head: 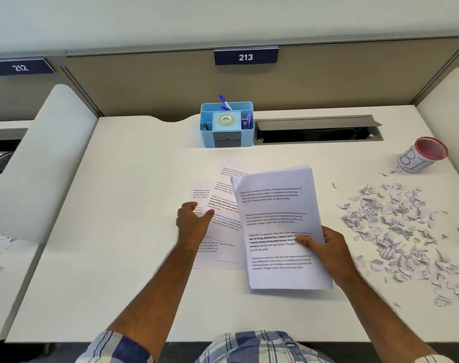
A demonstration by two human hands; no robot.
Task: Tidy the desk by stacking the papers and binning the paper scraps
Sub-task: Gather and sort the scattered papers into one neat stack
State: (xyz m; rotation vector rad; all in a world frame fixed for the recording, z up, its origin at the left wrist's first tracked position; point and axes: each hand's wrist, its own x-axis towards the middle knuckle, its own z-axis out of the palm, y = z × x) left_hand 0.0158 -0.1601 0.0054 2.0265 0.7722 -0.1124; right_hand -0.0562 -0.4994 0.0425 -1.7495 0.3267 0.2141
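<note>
Right hand (328, 247) pinches a stack of papers (280, 226); left hand (194, 218), fingers loose, touches loose sheets (220, 205). Scraps (401, 231) sit near the bin (422, 155).

1. A blue organizer (227, 127) holding tape and pens stands at the table's far edge.
2. An open cable tray (318, 129) lies just right of it.
3. Signs 212 (20, 67) and 213 (246, 57) hang on the partition.

White laminate desk (118, 258) with rounded white side dividers (40, 166); beige fabric back partition (144, 82) carrying dark blue number plates 213 (246, 57) and 212 (20, 67); open grey cable hatch (317, 129); pale wall (223, 17) above.
</note>
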